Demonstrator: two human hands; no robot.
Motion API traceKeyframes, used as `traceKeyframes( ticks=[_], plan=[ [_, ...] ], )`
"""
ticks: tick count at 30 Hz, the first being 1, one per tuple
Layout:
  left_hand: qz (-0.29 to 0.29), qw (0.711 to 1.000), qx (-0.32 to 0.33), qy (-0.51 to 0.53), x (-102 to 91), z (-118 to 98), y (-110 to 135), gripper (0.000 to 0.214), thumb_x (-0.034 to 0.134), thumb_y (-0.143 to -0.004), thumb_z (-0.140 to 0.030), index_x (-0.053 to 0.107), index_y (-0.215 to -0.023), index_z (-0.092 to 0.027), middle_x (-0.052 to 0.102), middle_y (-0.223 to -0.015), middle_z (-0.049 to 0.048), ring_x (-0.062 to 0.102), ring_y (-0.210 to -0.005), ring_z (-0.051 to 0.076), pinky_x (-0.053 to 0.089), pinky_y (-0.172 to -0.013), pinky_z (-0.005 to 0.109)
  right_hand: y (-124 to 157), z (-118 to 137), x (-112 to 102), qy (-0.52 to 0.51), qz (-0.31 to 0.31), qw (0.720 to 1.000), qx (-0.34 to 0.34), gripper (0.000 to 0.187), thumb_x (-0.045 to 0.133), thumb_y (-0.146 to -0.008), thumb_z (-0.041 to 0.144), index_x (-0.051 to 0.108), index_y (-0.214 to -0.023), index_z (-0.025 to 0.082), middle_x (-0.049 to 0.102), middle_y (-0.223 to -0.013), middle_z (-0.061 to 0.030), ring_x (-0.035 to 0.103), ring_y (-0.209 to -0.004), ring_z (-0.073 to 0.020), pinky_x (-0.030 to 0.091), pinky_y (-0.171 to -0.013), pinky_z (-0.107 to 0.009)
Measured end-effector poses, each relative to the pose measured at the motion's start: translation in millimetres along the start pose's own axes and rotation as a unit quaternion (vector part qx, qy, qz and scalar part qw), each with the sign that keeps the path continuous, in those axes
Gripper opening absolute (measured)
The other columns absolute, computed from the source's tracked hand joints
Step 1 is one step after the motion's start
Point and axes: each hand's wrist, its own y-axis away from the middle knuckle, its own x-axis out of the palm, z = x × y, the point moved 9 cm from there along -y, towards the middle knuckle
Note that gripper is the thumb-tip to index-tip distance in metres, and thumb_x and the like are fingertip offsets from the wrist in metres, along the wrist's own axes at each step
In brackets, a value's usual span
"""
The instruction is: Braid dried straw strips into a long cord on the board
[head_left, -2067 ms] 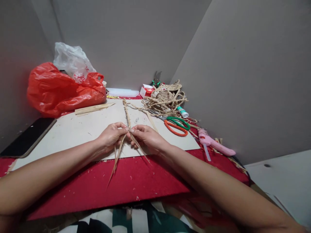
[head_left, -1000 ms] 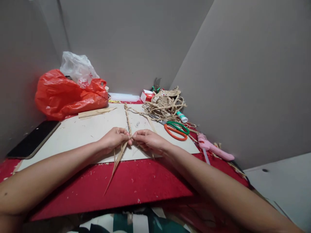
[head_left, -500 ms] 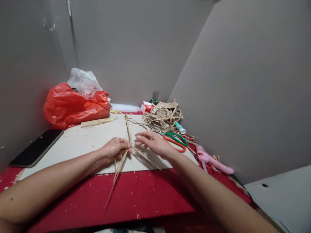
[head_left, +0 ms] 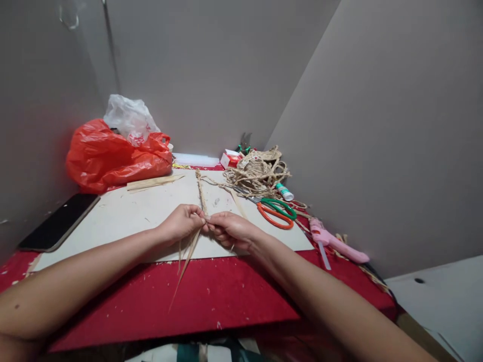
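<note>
A thin braid of dry straw [head_left: 200,188] lies along the white board [head_left: 124,211], running away from me. My left hand [head_left: 183,223] pinches its near end, with loose straw strands [head_left: 185,261] trailing down from it over the red cloth. My right hand [head_left: 230,230] is closed too, pinching a strand right beside the left thumb. The fingertips of both hands meet at the braid's working end.
A red plastic bag [head_left: 109,156] and a white bag [head_left: 130,118] sit back left, a phone [head_left: 56,223] at the left edge. Back right lie a rope tangle [head_left: 256,173], scissors [head_left: 277,211], a glue tube [head_left: 284,191] and a pink glue gun [head_left: 335,241]. Grey walls enclose the table.
Half a second ago my right hand was open and lifted off the strands; now it has come back and pinched a strand beside the left hand. The left hand kept its grip.
</note>
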Motion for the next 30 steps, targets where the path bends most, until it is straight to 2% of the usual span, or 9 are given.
traceKeyframes(
  ticks=[2,5,11,16,20,23,26,30],
  plan=[
    [-0.011,0.998,0.027,-0.052,-3.8,-3,-1,0.003,0.06,-0.068,-0.013,0.06,-0.071,-0.012,0.065,-0.064,0.0054,0.055,-0.057,0.01,0.039,-0.058,0.021,0,-2,-1,-0.04,-0.03,0.999,-0.01,0.024,0.054,-0.079,0.032,0.047,-0.062,0.016,0.026,-0.04,0.011,0.013,-0.032,-0.002,0.009,-0.031,-0.015],
    [-0.012,0.991,0.038,-0.125,-7.9,-5,-3,0.006,0.062,-0.067,-0.014,0.063,-0.072,-0.012,0.065,-0.067,0.0045,0.052,-0.056,0.008,0.038,-0.056,0.02,0,-4,-4,-0.064,-0.072,0.995,-0.027,0.021,0.052,-0.079,0.026,0.05,-0.061,0.015,0.026,-0.038,0.0106,0.015,-0.031,-0.0019,0.009,-0.031,-0.016],
    [0.033,0.98,-0.048,-0.188,-0.4,-7,3,0.015,0.051,-0.074,-0.018,0.063,-0.078,-0.012,0.051,-0.049,-0.0037,0.034,-0.037,0.004,0.023,-0.04,0.019,4,0,-4,-0.053,-0.116,0.991,-0.049,0.019,0.05,-0.077,0.023,0.056,-0.061,0.013,0.027,-0.035,0.0099,0.015,-0.028,-0.002,0.008,-0.031,-0.018],
    [0.045,0.98,-0.071,-0.178,13.7,-9,16,0.014,0.047,-0.076,-0.017,0.057,-0.085,-0.012,0.06,-0.056,0.0001,0.04,-0.035,0.005,0.031,-0.039,0.019,6,4,-4,-0.016,-0.149,0.986,-0.068,0.023,0.053,-0.073,0.019,0.049,-0.05,0.014,0.027,-0.031,0.009,0.017,-0.027,-0.0021,0.009,-0.03,-0.019],
    [0.032,0.986,-0.073,-0.147,21.1,-3,23,0.018,0.047,-0.079,-0.02,0.051,-0.096,-0.014,0.062,-0.06,0.0006,0.046,-0.036,0.008,0.034,-0.038,0.02,7,3,-2,-0.031,-0.141,0.988,-0.058,0.032,0.052,-0.074,0.021,0.039,-0.045,0.017,0.031,-0.031,0.0075,0.019,-0.026,-0.0023,0.01,-0.029,-0.019],
    [0.015,0.979,-0.06,-0.195,22.0,0,23,0.021,0.046,-0.078,-0.016,0.049,-0.098,-0.013,0.06,-0.057,-0.0006,0.046,-0.034,0.008,0.031,-0.036,0.019,8,3,2,-0.038,-0.12,0.99,-0.063,0.031,0.052,-0.074,0.022,0.04,-0.046,0.017,0.031,-0.031,0.008,0.018,-0.026,-0.0023,0.009,-0.029,-0.019],
    [0.003,0.968,-0.02,-0.252,23.2,-5,23,0.029,0.048,-0.072,-0.011,0.049,-0.101,-0.012,0.06,-0.056,-0.0012,0.048,-0.037,0.008,0.031,-0.039,0.019,9,4,2,-0.032,-0.118,0.99,-0.075,0.027,0.054,-0.071,0.019,0.043,-0.047,0.016,0.032,-0.03,0.0079,0.019,-0.026,-0.0022,0.009,-0.029,-0.018],
    [0.029,0.957,-0.002,-0.289,26.2,-16,24,0.039,0.055,-0.071,-0.02,0.052,-0.108,-0.009,0.057,-0.05,-0.0037,0.048,-0.041,0.01,0.031,-0.041,0.02,8,1,-2,-0.034,-0.118,0.99,-0.065,0.02,0.054,-0.069,0.017,0.047,-0.05,0.015,0.033,-0.031,0.0078,0.021,-0.025,-0.0024,0.012,-0.029,-0.018]
  ],
)
